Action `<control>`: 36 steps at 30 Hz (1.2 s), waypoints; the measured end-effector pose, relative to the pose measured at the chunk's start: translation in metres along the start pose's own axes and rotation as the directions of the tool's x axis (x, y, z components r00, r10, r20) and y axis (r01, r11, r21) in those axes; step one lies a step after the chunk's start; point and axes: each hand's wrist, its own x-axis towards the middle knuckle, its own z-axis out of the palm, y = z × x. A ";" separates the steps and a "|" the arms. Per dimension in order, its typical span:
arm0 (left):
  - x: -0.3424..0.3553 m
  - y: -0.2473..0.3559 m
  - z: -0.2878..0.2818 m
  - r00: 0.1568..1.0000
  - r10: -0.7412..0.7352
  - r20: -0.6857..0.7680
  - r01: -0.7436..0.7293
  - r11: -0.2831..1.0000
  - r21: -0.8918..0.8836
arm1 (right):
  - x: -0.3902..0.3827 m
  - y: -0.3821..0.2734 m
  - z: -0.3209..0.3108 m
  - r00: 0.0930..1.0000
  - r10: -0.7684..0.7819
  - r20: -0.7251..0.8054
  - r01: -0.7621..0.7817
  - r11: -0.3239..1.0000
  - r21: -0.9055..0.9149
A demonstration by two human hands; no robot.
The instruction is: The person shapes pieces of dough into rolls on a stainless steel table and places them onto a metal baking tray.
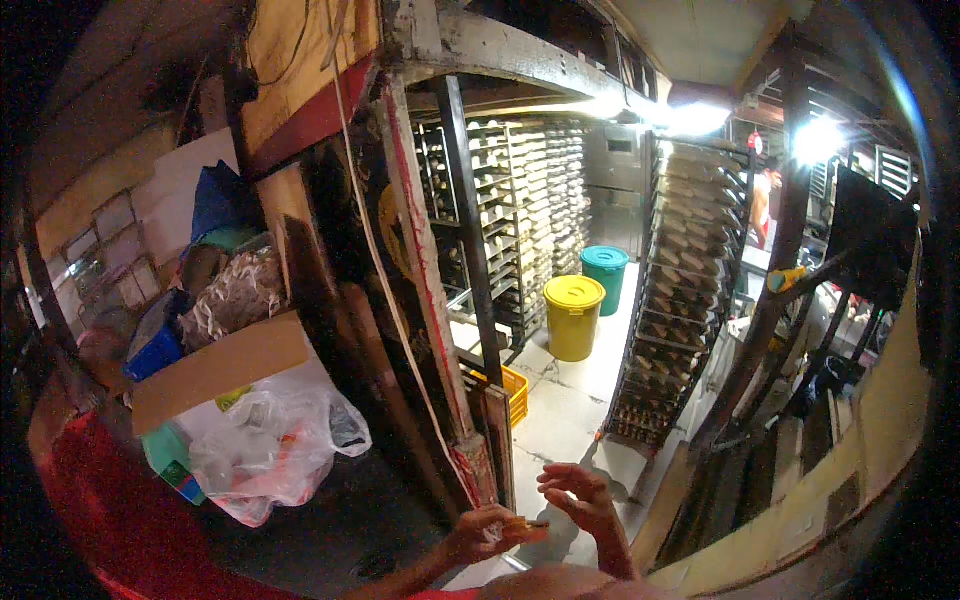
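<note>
Above a pale tiled floor, a person's left hand is pinching a slender brownish object with a dark tip, its exact kind too small to tell; a patch of white is showing at the fingers. The right hand is hovering just beside it, fingers bent and parted, seemingly holding nothing. Just beyond the left hand, a worn post streaked with red is rising and blocking part of the view, a pale cord running along it. Past the post, a yellow crate is sitting partly hidden. Farther off, a yellow lidded bin and a teal lidded bin are standing close together between a tall left rack and a tall right rack, both holding rows of pale pieces. At far left, a clear plastic bag is slumping against a cardboard box, with a blue container resting behind. In the right background, a person in red is appearing beneath glaring lights.
</note>
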 end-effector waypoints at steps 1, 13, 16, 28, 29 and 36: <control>0.003 -0.001 0.004 0.999 -0.038 -0.025 0.039 0.999 0.020 | 0.005 -0.002 -0.010 0.999 0.036 -0.012 -0.036 0.999 -0.012; 0.057 -0.024 0.057 1.000 -0.022 -0.008 0.023 0.988 0.155 | 0.041 -0.025 -0.121 0.998 -0.012 -0.067 0.007 0.997 -0.075; 0.064 -0.018 0.058 0.999 -0.045 -0.020 0.047 0.985 0.166 | 0.068 -0.052 -0.107 1.000 0.011 0.010 -0.010 0.991 -0.131; 0.108 -0.074 0.040 0.991 -0.105 -0.084 0.122 0.962 0.245 | 0.191 -0.062 -0.060 0.928 -0.060 0.368 0.202 0.911 -0.360; 0.108 -0.079 0.039 0.992 -0.106 -0.069 0.120 0.961 0.250 | 0.194 -0.058 -0.061 0.929 -0.047 0.367 0.186 0.917 -0.354; 0.130 -0.121 0.023 0.986 -0.165 0.031 0.150 0.948 0.281 | 0.211 -0.012 -0.087 0.964 0.064 0.260 0.006 0.965 -0.262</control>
